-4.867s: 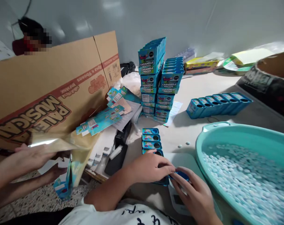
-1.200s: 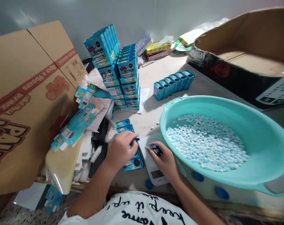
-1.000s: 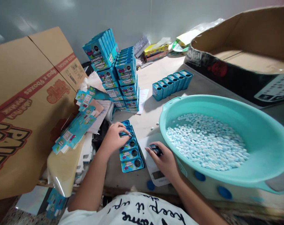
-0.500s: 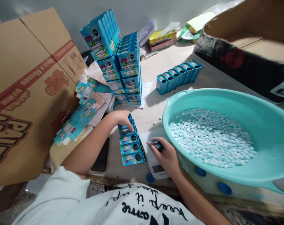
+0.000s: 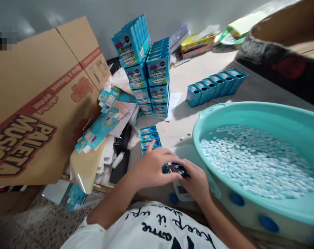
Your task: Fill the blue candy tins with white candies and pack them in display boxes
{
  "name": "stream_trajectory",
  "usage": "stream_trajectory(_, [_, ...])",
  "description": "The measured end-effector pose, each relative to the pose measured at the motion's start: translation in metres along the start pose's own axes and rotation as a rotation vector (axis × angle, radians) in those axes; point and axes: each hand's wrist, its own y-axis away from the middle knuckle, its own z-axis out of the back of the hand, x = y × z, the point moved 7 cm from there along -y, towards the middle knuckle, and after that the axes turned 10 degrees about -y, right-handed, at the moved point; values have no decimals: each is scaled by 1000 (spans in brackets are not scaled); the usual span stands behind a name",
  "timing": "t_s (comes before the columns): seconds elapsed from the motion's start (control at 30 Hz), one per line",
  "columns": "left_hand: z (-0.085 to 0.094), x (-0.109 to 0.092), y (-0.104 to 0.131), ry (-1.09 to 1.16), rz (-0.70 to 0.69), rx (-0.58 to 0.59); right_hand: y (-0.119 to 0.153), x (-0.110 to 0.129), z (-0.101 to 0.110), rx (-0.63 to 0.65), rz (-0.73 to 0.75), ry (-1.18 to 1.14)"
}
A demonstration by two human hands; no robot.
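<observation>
My right hand [image 5: 195, 180] is closed around small dark pieces [image 5: 181, 169] that look like lids or discs, above the white scale [image 5: 184, 193]. My left hand [image 5: 157, 167] reaches across to them, its thumb and a finger at the pieces; whether it grips one is too small to tell. Beneath and beyond my left hand lies a row of small blue candy boxes [image 5: 149, 137] with round openings, partly hidden by that hand. To the right, a turquoise tub [image 5: 250, 108] holds many pale blue candies [image 5: 258, 162].
Stacked blue boxes [image 5: 158, 69] stand behind my hands, and another row of boxes [image 5: 215, 86] lies behind the tub. A large cardboard box [image 5: 43, 103] is at left, beside flat cartons [image 5: 100, 128] and a dark phone-like object [image 5: 120, 167]. A black-sided box [image 5: 278, 65] stands back right.
My left hand has left the row of boxes and moved right and nearer to me, to my right hand. The view has shifted, so the surroundings sit farther right.
</observation>
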Motion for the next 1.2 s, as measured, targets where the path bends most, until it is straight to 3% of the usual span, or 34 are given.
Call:
stream_trajectory(0.1, [-22,-7,7,86,13,-10,5,-4,-4,61,35,11])
stream_trajectory(0.23, [-30,5,4,119,52,-46,9,-8,-6,68,70,86])
stream_trajectory(0.4, [-17,5,8,57,-3,-69,6,1,-5,44,71,54])
stream_trajectory(0.57, [18,18,23,-183,-45,-336,-1,-1,5,-77,-103,27])
stream_trajectory(0.7, [9,32,30,-248,-55,-336,-3,2,7,-107,-101,19])
stream_trajectory(0.9, [-13,32,39,-166,-97,-307,-4,5,4,-88,-59,4])
stream_trajectory(1.0, [-5,31,42,-133,-151,-342,-5,9,7,-112,-23,17])
stream_trajectory(1.1, [14,36,37,-10,-167,-412,-6,10,9,-133,3,26])
stream_trajectory(1.2, [32,55,20,23,18,-434,-5,6,8,-124,-18,29])
